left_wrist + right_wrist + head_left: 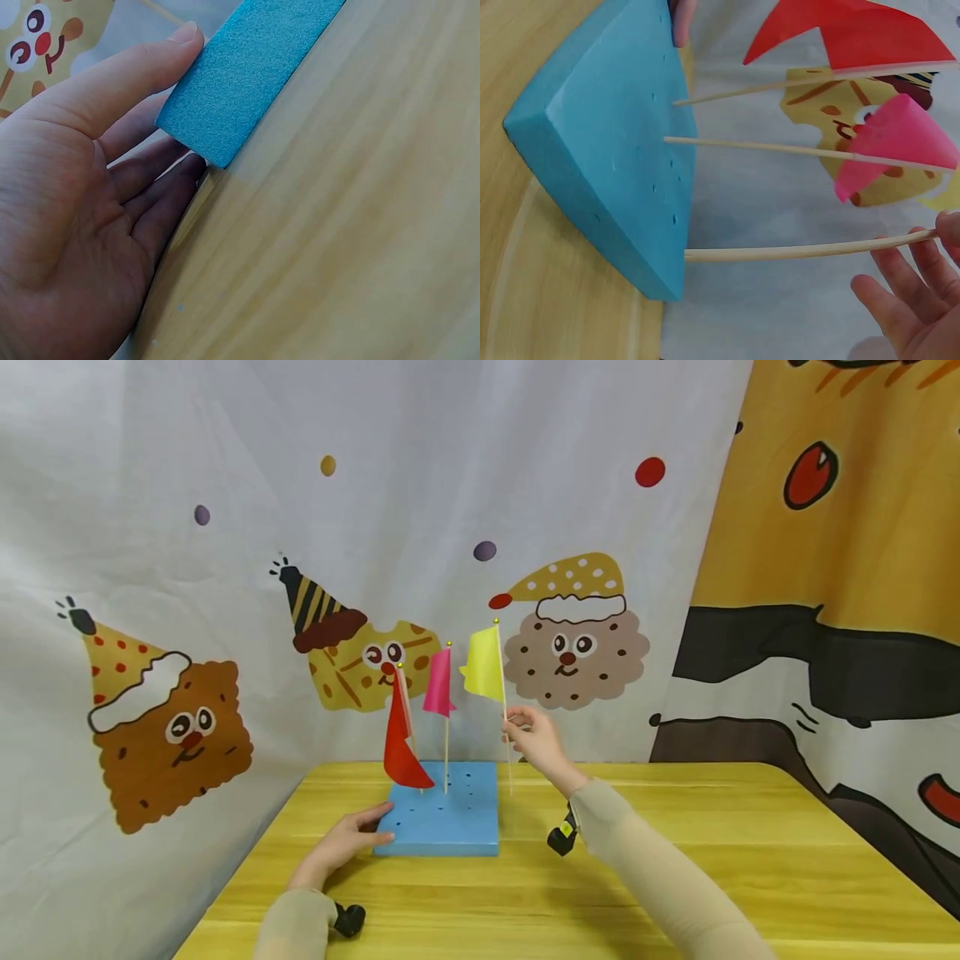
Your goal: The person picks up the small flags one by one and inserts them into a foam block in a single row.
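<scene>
Between the thumb and fingers of my right hand [536,739] is the thin wooden stick [802,250] of a yellow flag [485,665], held upright. In the head view the stick's lower end shows just right of a blue foam block [442,835] with small holes. My left hand [341,847] rests at the block's left side, thumb and fingers extended against its near corner [217,112]. Two flags stand in the block: a red flag [401,743], leaning slightly, and a pink flag [438,683], nearly upright.
The block lies on a light wooden table [637,893]. Behind the table hangs a white curtain [420,493] printed with cartoon biscuits and cheese. A black wrist device [561,837] hangs below the right sleeve.
</scene>
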The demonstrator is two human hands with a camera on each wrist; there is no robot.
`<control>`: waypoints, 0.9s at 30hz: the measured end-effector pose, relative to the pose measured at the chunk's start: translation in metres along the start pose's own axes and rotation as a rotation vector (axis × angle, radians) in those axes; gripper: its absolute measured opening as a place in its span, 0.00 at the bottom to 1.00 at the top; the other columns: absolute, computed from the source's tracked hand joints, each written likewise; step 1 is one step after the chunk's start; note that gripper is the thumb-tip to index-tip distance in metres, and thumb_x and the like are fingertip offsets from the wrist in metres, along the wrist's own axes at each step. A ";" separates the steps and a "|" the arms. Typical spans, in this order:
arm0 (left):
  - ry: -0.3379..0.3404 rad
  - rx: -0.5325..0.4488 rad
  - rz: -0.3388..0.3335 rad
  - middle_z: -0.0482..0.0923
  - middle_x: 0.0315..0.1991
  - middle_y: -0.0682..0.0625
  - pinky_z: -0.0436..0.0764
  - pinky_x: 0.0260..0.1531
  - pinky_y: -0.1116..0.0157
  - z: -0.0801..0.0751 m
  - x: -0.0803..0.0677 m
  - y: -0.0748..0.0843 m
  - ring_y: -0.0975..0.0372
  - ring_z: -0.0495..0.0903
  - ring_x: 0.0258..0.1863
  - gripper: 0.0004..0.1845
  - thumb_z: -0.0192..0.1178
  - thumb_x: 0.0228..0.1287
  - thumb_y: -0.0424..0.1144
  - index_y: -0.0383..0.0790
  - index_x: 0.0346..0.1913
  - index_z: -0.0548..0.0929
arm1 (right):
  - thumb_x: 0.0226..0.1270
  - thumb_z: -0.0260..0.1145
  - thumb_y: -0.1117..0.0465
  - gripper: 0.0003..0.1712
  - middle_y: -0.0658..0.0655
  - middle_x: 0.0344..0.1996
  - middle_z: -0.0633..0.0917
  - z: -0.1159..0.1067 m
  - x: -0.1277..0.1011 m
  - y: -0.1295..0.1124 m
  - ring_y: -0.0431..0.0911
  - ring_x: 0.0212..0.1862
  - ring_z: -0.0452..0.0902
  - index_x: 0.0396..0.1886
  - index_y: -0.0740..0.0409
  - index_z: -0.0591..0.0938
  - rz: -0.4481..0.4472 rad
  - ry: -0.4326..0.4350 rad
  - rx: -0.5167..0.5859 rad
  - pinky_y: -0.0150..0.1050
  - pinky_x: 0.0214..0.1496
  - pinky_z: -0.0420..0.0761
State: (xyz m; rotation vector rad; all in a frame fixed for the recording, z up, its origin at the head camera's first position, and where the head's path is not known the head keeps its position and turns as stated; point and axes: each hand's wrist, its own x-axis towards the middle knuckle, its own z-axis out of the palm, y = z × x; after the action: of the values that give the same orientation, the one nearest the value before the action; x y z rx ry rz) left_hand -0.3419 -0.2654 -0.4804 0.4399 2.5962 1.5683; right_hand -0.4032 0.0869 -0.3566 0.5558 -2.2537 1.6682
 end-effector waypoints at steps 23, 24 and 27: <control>0.001 0.013 -0.001 0.60 0.72 0.40 0.63 0.65 0.46 0.001 -0.003 0.002 0.45 0.60 0.69 0.35 0.66 0.63 0.46 0.42 0.71 0.68 | 0.70 0.63 0.62 0.13 0.57 0.38 0.85 0.049 0.009 0.014 0.47 0.32 0.83 0.51 0.61 0.81 0.042 -0.066 -0.021 0.41 0.28 0.83; 0.002 0.014 -0.007 0.60 0.72 0.41 0.63 0.65 0.46 0.001 -0.003 0.002 0.46 0.61 0.69 0.35 0.66 0.63 0.46 0.42 0.71 0.68 | 0.70 0.63 0.62 0.13 0.57 0.38 0.85 0.050 0.009 0.014 0.47 0.32 0.83 0.52 0.62 0.80 0.044 -0.067 -0.018 0.40 0.28 0.83; 0.010 0.019 -0.012 0.60 0.72 0.42 0.63 0.65 0.47 0.002 -0.003 0.002 0.46 0.61 0.69 0.35 0.66 0.63 0.47 0.44 0.72 0.68 | 0.71 0.61 0.63 0.13 0.56 0.39 0.85 0.053 0.010 0.016 0.50 0.33 0.83 0.52 0.62 0.80 0.051 -0.068 -0.004 0.42 0.29 0.84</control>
State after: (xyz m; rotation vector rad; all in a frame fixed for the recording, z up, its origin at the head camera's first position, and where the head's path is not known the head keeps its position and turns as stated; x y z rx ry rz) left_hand -0.3382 -0.2639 -0.4793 0.4185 2.6177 1.5478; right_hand -0.4193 0.0387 -0.3814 0.5664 -2.3370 1.6934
